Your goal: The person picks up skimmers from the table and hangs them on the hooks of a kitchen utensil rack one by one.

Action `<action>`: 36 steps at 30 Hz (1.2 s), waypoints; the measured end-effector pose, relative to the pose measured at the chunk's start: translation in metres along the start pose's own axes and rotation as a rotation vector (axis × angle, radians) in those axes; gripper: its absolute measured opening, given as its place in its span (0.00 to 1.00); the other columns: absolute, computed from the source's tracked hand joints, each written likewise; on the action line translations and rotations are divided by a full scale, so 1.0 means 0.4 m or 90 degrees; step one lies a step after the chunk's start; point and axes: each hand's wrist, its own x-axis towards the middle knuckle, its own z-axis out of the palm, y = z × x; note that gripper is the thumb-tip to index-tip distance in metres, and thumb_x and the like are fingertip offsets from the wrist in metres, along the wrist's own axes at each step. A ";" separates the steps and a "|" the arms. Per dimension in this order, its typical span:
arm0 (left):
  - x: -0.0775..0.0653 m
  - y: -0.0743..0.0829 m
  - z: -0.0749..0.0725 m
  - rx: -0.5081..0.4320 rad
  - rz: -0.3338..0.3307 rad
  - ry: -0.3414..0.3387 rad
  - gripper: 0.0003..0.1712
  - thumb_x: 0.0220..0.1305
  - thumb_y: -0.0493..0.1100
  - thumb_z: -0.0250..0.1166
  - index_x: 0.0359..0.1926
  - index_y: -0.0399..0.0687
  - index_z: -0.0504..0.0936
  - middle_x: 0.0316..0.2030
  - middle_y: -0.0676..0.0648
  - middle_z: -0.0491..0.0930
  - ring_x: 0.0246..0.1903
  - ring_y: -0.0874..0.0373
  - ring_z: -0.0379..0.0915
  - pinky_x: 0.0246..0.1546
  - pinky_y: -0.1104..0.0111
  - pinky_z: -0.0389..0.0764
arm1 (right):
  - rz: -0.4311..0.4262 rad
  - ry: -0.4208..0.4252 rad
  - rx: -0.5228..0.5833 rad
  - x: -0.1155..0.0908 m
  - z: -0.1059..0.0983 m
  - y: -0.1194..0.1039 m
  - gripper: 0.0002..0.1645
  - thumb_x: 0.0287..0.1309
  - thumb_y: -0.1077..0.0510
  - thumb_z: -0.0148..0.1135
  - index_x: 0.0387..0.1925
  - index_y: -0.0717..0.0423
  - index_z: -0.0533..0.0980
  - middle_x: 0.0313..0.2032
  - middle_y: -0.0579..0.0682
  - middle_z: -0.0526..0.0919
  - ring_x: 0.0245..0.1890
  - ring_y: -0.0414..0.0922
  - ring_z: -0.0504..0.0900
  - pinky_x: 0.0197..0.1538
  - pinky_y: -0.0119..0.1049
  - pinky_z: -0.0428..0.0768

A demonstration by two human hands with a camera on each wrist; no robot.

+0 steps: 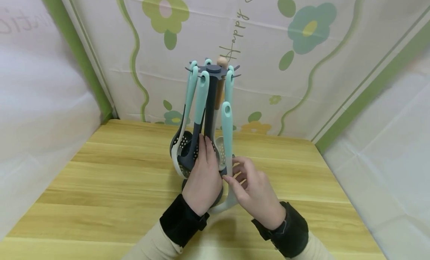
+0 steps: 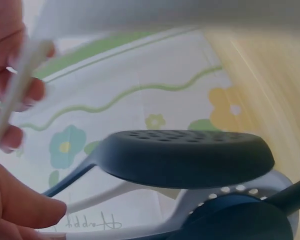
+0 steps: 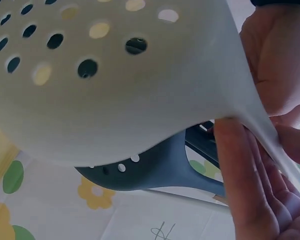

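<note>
In the head view, a dark utensil stand (image 1: 211, 107) with a hooked top stands on the table. My left hand (image 1: 204, 181) lies along its lower part, two straight fingers pointing up against the pole; the thumb side is hidden there. To the right, my right hand (image 1: 256, 192) pinches a skimmer (image 1: 227, 127) with a mint handle and pale grey neck between thumb and fingers. The skimmer hangs upright, its handle top below the hooks. Its perforated pale head (image 3: 115, 90) fills much of the right wrist view.
Other mint-handled utensils (image 1: 201, 97) hang round the stand, with dark and pale heads low down. A dark perforated head (image 2: 185, 157) shows in the left wrist view. A wooden table (image 1: 100, 192) lies beneath, with a flowered cloth wall (image 1: 208, 36) behind.
</note>
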 end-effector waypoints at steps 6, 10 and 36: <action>-0.002 0.006 -0.025 -0.042 -0.005 -0.041 0.40 0.61 0.29 0.63 0.69 0.19 0.55 0.69 0.19 0.52 0.69 0.35 0.61 0.56 0.58 0.81 | -0.013 0.001 -0.006 0.009 -0.003 -0.006 0.25 0.56 0.68 0.69 0.52 0.68 0.68 0.30 0.53 0.85 0.22 0.35 0.80 0.25 0.21 0.78; 0.004 0.006 -0.040 -0.070 -0.013 -0.066 0.34 0.67 0.30 0.58 0.69 0.19 0.57 0.69 0.19 0.53 0.69 0.35 0.60 0.55 0.58 0.81 | -0.019 0.002 -0.003 0.023 -0.007 -0.011 0.27 0.56 0.67 0.70 0.53 0.68 0.68 0.30 0.53 0.85 0.22 0.36 0.80 0.26 0.20 0.78; -0.012 -0.023 -0.140 -0.162 0.030 0.134 0.17 0.68 0.34 0.62 0.56 0.32 0.80 0.42 0.40 0.85 0.40 0.52 0.83 0.39 0.65 0.87 | 0.020 0.008 0.079 0.092 -0.021 -0.057 0.24 0.56 0.70 0.68 0.52 0.67 0.68 0.29 0.56 0.86 0.23 0.38 0.82 0.24 0.28 0.82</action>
